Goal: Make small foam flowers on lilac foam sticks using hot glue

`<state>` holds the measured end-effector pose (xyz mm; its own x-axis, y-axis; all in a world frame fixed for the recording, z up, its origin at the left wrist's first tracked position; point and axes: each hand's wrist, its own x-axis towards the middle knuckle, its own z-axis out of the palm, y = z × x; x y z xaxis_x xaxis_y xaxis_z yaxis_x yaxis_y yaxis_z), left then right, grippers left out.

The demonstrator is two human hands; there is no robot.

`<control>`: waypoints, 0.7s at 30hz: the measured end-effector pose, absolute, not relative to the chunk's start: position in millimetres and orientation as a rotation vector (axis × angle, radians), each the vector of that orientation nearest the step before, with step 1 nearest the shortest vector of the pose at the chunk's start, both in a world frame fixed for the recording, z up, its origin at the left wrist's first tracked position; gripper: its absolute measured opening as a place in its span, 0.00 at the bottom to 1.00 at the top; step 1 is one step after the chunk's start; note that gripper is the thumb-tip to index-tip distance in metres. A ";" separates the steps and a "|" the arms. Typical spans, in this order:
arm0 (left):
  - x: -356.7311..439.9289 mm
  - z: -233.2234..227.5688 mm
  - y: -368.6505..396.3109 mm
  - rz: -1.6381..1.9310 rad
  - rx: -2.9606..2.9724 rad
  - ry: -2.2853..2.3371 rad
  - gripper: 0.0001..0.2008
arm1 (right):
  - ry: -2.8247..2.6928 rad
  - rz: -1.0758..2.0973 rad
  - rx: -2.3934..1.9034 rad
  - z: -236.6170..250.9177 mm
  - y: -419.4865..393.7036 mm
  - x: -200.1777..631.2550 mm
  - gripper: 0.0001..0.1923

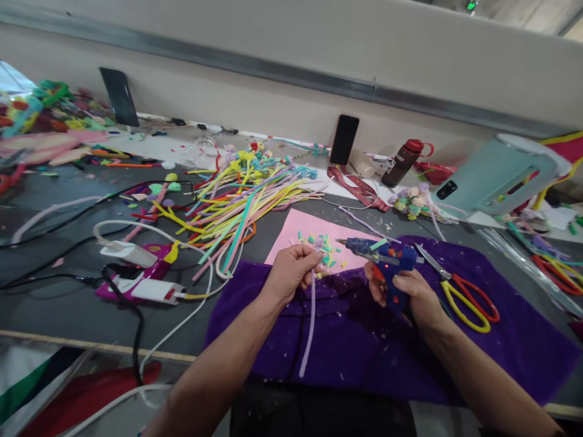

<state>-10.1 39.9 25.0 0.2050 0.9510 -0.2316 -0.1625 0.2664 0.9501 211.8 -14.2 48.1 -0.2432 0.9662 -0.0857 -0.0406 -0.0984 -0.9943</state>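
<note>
Between the thumb and fingers of my left hand (294,270) is a pale lilac pipe cleaner (311,328), its long end hanging down over the purple cloth (264,328). A small lilac tuft shows at its upper end, too small to make out in detail. My right hand (412,297) is wrapped round the grip of a blue hot glue gun (385,258). The nozzle points left, a short way from the pipe cleaner and apart from it. Beneath lies a pink sheet (291,230) with small green and yellow cut pieces (330,249) scattered on it.
Scissors (460,291) with red and yellow handles lie right of the glue gun. A heap of coloured pipe cleaners (246,206) spreads behind my left hand. At left sits a magenta power strip (157,258) with cables. A bottle (403,162) and phone (345,139) stand at the back.
</note>
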 end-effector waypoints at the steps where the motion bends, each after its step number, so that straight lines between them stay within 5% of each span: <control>1: -10.7 23.8 40.8 0.963 0.930 1.010 0.13 | -1.312 1.499 -1.089 50.0 -14.8 208.6 0.18; 21: -10.6 24.2 42.0 0.866 0.756 0.889 0.12 | -1.655 1.071 -1.189 32.7 -28.2 194.4 0.10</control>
<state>-10.6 42.0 24.2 0.3562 0.8728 -0.3336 -0.3109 0.4474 0.8386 194.4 -28.2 32.7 -0.2231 0.9655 0.1344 0.2730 0.1942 -0.9422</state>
